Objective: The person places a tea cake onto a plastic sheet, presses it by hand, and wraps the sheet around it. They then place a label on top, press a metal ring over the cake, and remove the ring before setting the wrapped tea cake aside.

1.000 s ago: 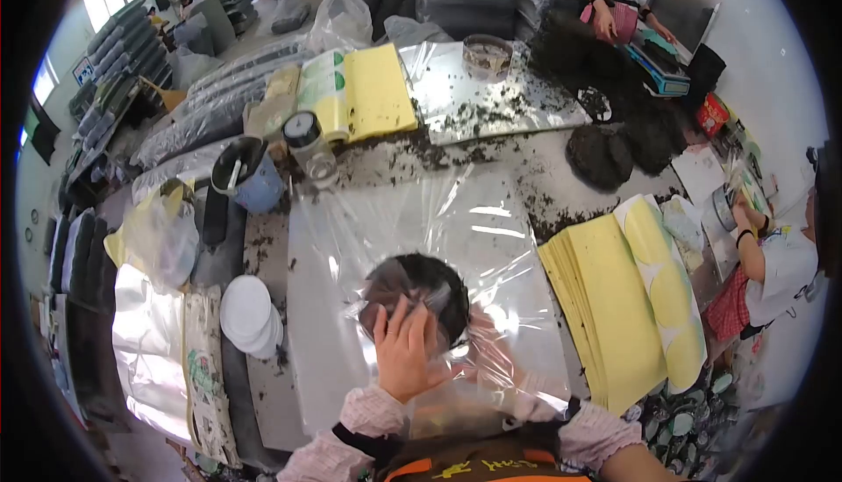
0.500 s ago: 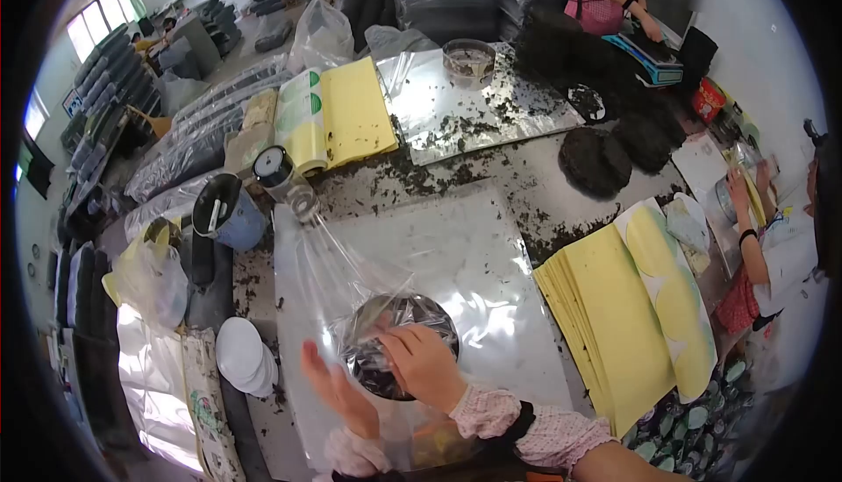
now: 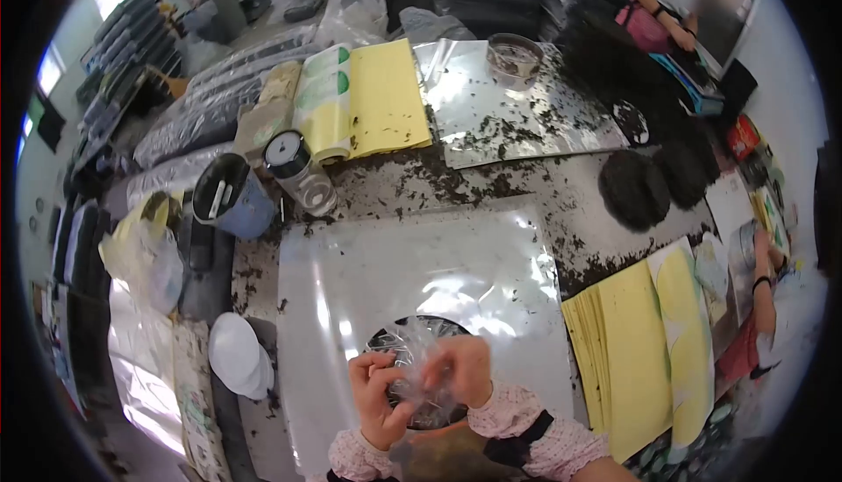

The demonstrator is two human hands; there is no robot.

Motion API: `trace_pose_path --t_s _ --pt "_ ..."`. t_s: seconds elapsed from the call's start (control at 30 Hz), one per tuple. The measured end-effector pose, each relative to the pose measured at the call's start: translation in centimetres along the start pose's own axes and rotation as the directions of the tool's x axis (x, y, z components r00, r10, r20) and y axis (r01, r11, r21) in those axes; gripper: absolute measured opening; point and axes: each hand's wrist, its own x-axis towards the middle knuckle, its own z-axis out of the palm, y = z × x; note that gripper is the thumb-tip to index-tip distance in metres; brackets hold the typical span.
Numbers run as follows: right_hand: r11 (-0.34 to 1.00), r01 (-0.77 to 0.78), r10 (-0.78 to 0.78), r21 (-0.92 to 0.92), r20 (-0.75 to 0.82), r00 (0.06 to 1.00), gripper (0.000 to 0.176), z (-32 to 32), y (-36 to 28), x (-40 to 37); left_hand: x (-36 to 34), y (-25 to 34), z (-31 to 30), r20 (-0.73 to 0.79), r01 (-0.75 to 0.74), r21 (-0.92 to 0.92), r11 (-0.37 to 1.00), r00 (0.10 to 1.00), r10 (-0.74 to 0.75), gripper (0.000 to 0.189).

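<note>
A dark round disc (image 3: 445, 326) with shiny transparent plastic film (image 3: 410, 342) over it lies on a metal sheet (image 3: 351, 263), close to my body. My left hand (image 3: 377, 399) is at the disc's left side, its curled fingers pinching the gathered film. From the right, my right hand (image 3: 463, 370) grips the same bunched film, its fingers bent and slightly blurred. Both hands partly cover the disc. Left of the sheet lie white round discs (image 3: 235, 350), overlapping each other.
A transparent jar (image 3: 300, 175) and a blue bucket (image 3: 235, 201) stand at the left. Yellow sheets (image 3: 623, 350) lie at the right, more yellow sheets (image 3: 386, 96) at the back. Dark flakes are scattered around a second metal sheet (image 3: 526, 149). Other people work at the right.
The film that stretched towards the jar is now drawn in and bunched over the disc. My left hand has gone from spread to pinching. The view has shifted.
</note>
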Motion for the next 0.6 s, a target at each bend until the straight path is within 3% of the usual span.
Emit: trace_pose_path --t_s 0.03,0.07,0.1,0.13,0.17,0.27,0.33,0.37,0.47,0.57,0.6 --pt "0.992 -0.002 0.024 0.123 -0.173 0.985 0.028 0.6 -1.0 0.9 -0.4 0.9 0.7 -0.004 0.149 0.118 0.982 0.989 -0.15 0.025" --pt "0.997 -0.033 0.054 0.066 -0.351 0.935 0.019 2.1 -1.9 1.9 -0.3 1.6 1.0 0.029 0.176 0.274 0.945 0.981 -0.191 0.025" --pt "0.972 -0.027 -0.026 -0.234 -0.222 0.975 0.014 3.2 -2.3 1.0 0.4 2.1 1.2 0.059 0.188 0.418 0.889 0.971 -0.233 0.025" --pt "0.859 0.044 -0.084 -0.51 -0.055 0.995 0.013 3.5 -2.7 0.4 0.9 2.2 1.4 0.082 0.176 0.549 0.817 0.961 -0.263 0.025" --pt "0.781 0.082 -0.117 -0.62 -0.016 0.993 0.013 3.6 -3.5 -1.0 0.5 1.9 1.4 0.092 0.127 0.496 0.859 0.976 -0.197 0.039" --pt "0.544 0.211 -0.179 -0.812 0.133 0.975 0.018 3.5 -4.7 -3.7 -0.1 0.6 2.8 -0.239 0.262 0.278 0.924 0.951 -0.198 0.052" --pt "0.455 0.25 -0.117 -0.854 0.221 0.968 0.024 1.5 -4.9 -3.4 1.2 2.7 0.3 0.145 0.036 0.351 0.936 0.985 -0.092 0.06" --pt "0.434 0.155 0.016 -0.887 0.179 0.984 0.017 1.5 -5.0 -2.7 1.8 3.6 -0.6 0.35 -0.09 0.344 0.935 0.936 -0.038 0.064" --pt "0.346 0.108 0.075 -0.932 0.143 0.987 0.015 1.1 -1.8 -2.0 0.5 3.6 0.7 0.436 -0.177 0.622 0.763 0.888 -0.149 0.069" --pt "0.769 -0.136 0.139 -0.624 -0.044 0.989 0.017 -1.7 -5.7 -3.8 0.0 2.7 1.5 0.439 -0.245 0.703 0.668 0.888 -0.136 0.071" --pt "0.585 -0.139 -0.007 -0.799 -0.176 0.984 0.02 -3.8 -8.4 -5.2 -0.3 2.7 1.7 0.44 -0.259 0.71 0.655 0.89 -0.124 0.07"
